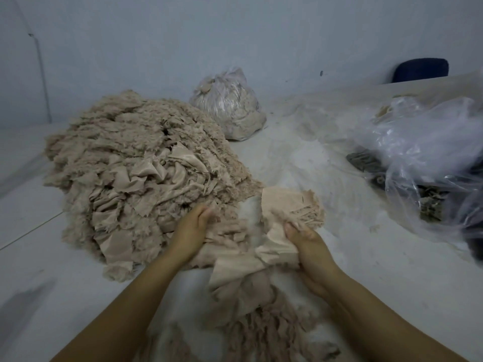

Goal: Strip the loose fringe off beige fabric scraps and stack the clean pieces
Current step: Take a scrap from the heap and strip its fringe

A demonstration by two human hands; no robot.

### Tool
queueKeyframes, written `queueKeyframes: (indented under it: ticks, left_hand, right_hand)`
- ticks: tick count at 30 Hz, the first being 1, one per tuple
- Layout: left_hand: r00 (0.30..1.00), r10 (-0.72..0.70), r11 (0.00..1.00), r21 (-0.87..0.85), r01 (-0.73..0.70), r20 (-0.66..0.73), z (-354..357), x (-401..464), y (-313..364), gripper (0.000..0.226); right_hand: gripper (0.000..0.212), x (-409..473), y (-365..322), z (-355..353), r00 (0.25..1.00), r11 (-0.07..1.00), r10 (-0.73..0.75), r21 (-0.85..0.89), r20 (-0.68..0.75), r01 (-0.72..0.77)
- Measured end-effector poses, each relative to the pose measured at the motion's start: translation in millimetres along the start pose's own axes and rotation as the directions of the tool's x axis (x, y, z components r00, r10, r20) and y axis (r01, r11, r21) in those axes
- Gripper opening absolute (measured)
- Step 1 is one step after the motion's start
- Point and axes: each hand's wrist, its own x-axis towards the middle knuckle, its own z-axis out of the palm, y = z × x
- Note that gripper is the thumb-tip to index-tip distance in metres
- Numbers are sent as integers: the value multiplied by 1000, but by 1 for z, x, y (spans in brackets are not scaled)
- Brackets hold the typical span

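Note:
A big heap of beige fabric scraps (136, 165) with frayed edges covers the left half of the table. My left hand (192, 231) grips scraps at the heap's near right edge, fingers curled into the cloth. My right hand (311, 249) pinches a beige scrap (274, 252) that hangs crumpled between both hands. Just beyond my right thumb lies a small flat stack of beige pieces (292, 207). Loose fringe and frayed cloth (264, 327) pile up close to me between my forearms.
A tied clear bag of beige fluff (230, 105) stands behind the heap. Crumpled clear plastic bags (423, 152) with dark scraps (366, 160) lie at the right. A blue chair back (420, 69) shows behind the white table (39, 270). A wall rises at the back.

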Motion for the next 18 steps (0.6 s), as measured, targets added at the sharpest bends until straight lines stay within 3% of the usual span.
queueKeyframes:
  ticks: [4, 6, 8, 9, 11, 14, 16, 18]
  left_hand:
    - [969, 35, 988, -157, 4, 245, 6, -10, 16, 40]
    - [901, 98, 975, -221, -3, 423, 17, -16, 31, 35]
    - [789, 142, 985, -165, -53, 597, 22, -22, 31, 15]
    - [744, 132, 990, -124, -67, 655, 20, -24, 28, 17]
    - [745, 105, 993, -104, -47, 658, 15, -24, 23, 23]
    - [858, 90, 967, -249, 45, 506, 12, -19, 42, 14]
    - [877, 86, 937, -338, 90, 473, 18, -14, 62, 57]
    - [879, 125, 969, -248, -8, 460, 24, -8, 78, 72]
  right_hand:
    - [18, 3, -1, -9, 998, 999, 5, -40, 57, -3]
    - [26, 4, -1, -2, 999, 998, -53, -17, 9, 53]
    - [30, 8, -9, -5, 988, 993, -88, 69, -130, 97]
    - [30, 10, -14, -11, 981, 990, -98, 82, -169, 113]
    - [30, 11, -25, -20, 988, 994, -109, -10, -110, 109]
    - [20, 5, -29, -16, 991, 962, -22, -268, 133, 57]
    - [20, 4, -30, -9, 963, 884, 43, -459, 265, 87]
    - [36, 5, -32, -3, 941, 833, 70, -539, 330, 127]
